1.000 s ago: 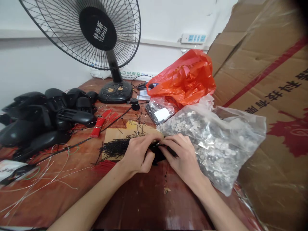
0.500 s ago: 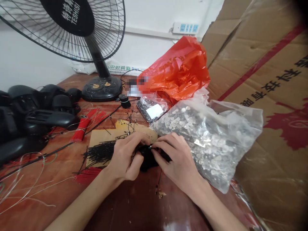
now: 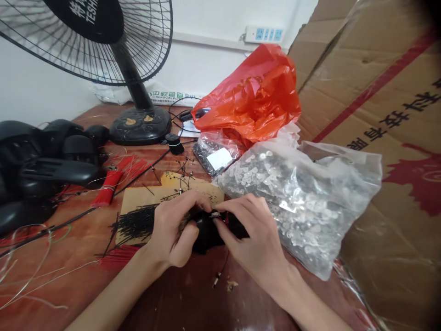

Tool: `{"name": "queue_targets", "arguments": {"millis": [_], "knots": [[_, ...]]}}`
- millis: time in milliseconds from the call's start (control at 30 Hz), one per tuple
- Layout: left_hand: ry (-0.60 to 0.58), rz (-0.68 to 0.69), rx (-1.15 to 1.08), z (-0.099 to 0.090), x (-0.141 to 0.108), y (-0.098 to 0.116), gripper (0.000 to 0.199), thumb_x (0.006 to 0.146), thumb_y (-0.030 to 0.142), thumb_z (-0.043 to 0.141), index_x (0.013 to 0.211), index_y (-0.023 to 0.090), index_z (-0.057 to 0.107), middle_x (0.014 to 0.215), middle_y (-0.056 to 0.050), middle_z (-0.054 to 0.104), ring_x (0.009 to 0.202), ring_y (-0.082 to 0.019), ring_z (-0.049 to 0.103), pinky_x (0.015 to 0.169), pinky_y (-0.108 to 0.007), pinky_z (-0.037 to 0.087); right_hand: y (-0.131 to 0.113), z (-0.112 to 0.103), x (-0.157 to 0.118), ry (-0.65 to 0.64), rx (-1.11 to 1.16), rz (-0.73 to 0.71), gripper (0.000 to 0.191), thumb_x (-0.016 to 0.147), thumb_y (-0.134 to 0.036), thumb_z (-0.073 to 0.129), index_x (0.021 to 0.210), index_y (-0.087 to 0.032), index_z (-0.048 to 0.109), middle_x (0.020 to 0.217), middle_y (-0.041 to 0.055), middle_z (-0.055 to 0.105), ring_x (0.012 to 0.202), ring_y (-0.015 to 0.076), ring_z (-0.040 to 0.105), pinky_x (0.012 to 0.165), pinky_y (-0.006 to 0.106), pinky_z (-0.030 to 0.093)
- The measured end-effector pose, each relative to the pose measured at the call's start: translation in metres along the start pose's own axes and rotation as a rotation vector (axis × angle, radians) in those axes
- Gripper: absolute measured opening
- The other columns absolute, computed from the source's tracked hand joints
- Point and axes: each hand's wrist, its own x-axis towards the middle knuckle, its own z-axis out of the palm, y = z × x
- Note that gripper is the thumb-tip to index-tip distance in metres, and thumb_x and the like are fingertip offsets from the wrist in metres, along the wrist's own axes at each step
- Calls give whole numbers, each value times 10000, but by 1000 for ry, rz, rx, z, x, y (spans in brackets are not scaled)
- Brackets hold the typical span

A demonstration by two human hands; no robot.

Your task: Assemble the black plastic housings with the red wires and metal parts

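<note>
A black plastic housing (image 3: pixel 207 235) is held low over the table between both hands. My left hand (image 3: pixel 174 230) is closed on its left side, fingertips at the upper edge and thumb curled below. My right hand (image 3: pixel 253 230) pinches a small silvery part (image 3: pixel 215 214) with thumb and index finger at the housing's top edge; its exact kind is too small to tell. The lower fingers of that hand hide the housing's right end. Below hangs a thin dark wire with a small metal-tipped end (image 3: pixel 216 279).
Black cut wires (image 3: pixel 136 224) lie on cardboard (image 3: pixel 127 197), with red wire bundles (image 3: pixel 109 184) to the left. Black plastic shells (image 3: pixel 62 170) and a fan (image 3: pixel 139 124) stand beyond. At right are a clear bag of metal pieces (image 3: pixel 292 197), an orange bag (image 3: pixel 255 101) and a carton (image 3: pixel 389 161).
The silvery part shows more plainly between the fingertips, and the housing sits slightly lower. The wire's metal-tipped end has swung toward the left. The whole view has shifted a little.
</note>
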Motion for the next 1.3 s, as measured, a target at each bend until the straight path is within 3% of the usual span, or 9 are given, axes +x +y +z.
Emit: {"name": "queue_targets", "arguments": {"millis": [200,800,1300], "knots": [[47,62,18,2,-3,-1,247,720,143,429,911,163,585,876,-48,644,792,-176,631,712,-303,484,0,1,0,17,8,80,55,849,-182,707,890,-218,708,926,24,649,885,203,566,772,376,411],[49,71,67,1,-2,3,189,731,131,429,851,145,574,838,-77,619,745,-177,594,657,-307,461,1,1,0,-40,3,115,66,855,-205,704,899,-222,657,925,11,635,894,204,546,776,376,396],[-27,190,61,4,-5,-18,232,681,128,443,896,167,523,898,-95,614,758,-195,568,668,-327,463,7,0,3,-95,11,52,109,844,-117,649,874,-206,595,865,-7,625,859,192,536,772,354,358]]}}
